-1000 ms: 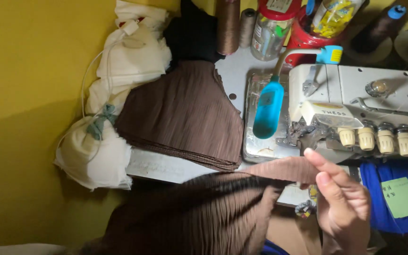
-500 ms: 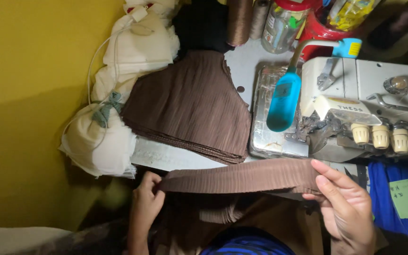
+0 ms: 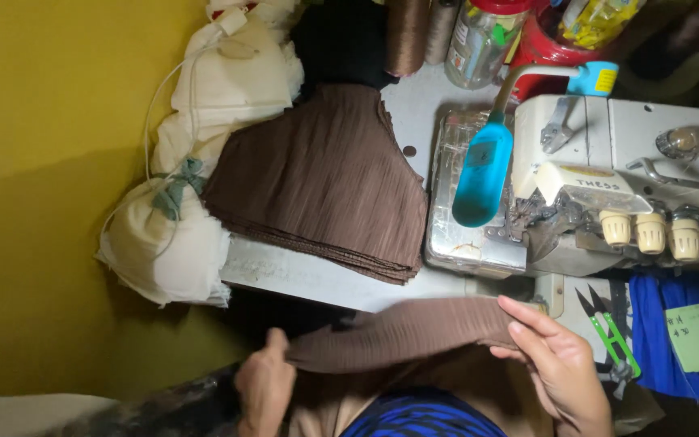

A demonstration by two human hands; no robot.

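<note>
Left hand [image 3: 264, 388] fingers pinch one end of a brown ribbed fabric strip [image 3: 402, 333]; right hand [image 3: 558, 368] fingers, loosely curled, grip the other.

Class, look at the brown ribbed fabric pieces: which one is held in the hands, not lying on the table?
The long brown strip at the bottom, stretched between the left hand and right hand. The other pieces lie in a stack on the table.

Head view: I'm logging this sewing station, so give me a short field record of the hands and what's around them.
left hand: grips one end of the brown ribbed fabric strip
right hand: holds the strip's other end
strip: stretched between both hands
behind: stack of brown fabric pieces on the table
right side: overlock sewing machine, blue lamp head
near right hand: green thread snips
</note>
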